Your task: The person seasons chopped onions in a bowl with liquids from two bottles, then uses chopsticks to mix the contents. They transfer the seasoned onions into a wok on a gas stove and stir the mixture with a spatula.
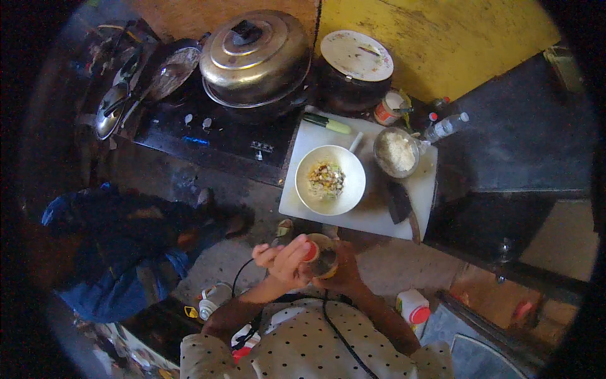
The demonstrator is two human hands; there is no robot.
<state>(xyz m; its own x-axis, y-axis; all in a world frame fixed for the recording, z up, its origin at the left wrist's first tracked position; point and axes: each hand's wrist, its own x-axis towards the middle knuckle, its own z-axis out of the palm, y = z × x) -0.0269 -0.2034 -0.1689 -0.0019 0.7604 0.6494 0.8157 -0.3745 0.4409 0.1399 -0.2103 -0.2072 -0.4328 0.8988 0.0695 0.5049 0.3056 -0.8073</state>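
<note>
My right hand [348, 267] grips a jar [326, 258] in front of my chest, its round mouth facing up and its contents dark. At the jar's rim, my left hand [281, 263] holds a red lid [311, 251] in its fingers. Beyond my hands, a white bowl [303, 194] of chopped mixed food rests on a white cutting board [293, 208]. To its right are a dark-bladed cleaver [400, 203] with a wooden handle and a bowl [378, 163] of white, crumbly food. A green vegetable piece [326, 123], possibly cucumber, lies on the board's far side.
A large lidded metal pot [255, 61] stands on the black stove [222, 142]. Beside it, a plate [357, 54] covers a dark pot [350, 87]. A jar [389, 109] and a plastic bottle [447, 127] stand behind the board. Another person [142, 237] is at left.
</note>
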